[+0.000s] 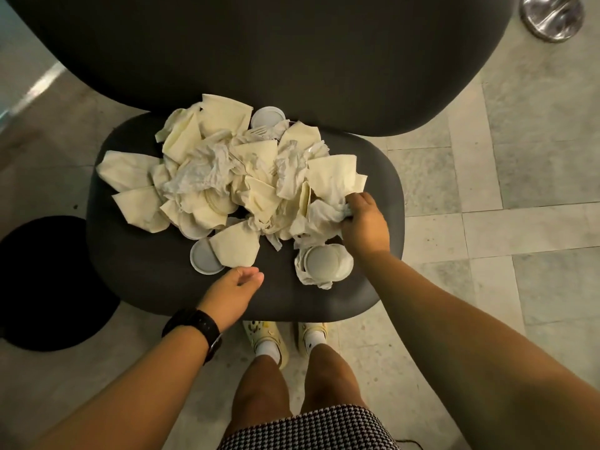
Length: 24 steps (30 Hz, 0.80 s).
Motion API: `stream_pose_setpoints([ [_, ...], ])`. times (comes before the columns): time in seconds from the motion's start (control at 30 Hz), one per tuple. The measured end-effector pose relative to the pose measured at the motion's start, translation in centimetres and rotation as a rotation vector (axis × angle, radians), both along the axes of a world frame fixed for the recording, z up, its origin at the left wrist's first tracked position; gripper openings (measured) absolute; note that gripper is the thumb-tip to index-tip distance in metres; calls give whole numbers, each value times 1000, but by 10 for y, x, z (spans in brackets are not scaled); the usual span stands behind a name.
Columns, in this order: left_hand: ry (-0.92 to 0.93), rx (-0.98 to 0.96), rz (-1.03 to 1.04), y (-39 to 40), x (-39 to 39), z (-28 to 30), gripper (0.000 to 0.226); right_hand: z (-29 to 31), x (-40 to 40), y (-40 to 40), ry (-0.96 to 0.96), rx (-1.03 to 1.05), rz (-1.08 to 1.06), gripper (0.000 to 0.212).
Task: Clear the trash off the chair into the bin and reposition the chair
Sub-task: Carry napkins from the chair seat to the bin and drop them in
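Note:
A dark grey chair seat [146, 280] carries a heap of cream napkins [227, 167], crumpled white tissues and round white lids. My right hand [365, 222] grips a crumpled white tissue [324, 216] at the heap's right edge. My left hand [232, 289], with a black watch on the wrist, hovers over the seat's front with fingers loosely curled and nothing in it, just below a folded napkin [238, 248] and a round lid [204, 256]. A paper cup wrapped in tissue [324, 264] lies near my right wrist.
A black round bin [48, 284] stands on the floor left of the chair. The large dark chair back or table edge [259, 53] rises behind the seat. A shiny metal base [550, 14] sits at top right. My feet are under the seat's front edge on tiled floor.

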<state>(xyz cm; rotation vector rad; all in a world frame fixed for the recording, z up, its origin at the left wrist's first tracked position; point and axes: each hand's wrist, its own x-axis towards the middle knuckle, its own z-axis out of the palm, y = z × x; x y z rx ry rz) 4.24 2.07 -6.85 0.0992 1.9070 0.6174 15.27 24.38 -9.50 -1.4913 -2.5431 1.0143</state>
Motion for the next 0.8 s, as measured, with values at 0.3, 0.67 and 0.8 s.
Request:
stream_pose_setpoints([
  [0.3, -649, 371, 810, 33, 16, 29, 60, 54, -23, -107, 435, -489, -238, 30],
  [0.67, -596, 463, 1019, 23, -23, 15, 36, 39, -38, -90, 252, -354, 187, 46],
  [0.8, -479, 411, 1051, 11, -33, 5, 38, 28, -71, -40, 122, -85, 141, 56],
])
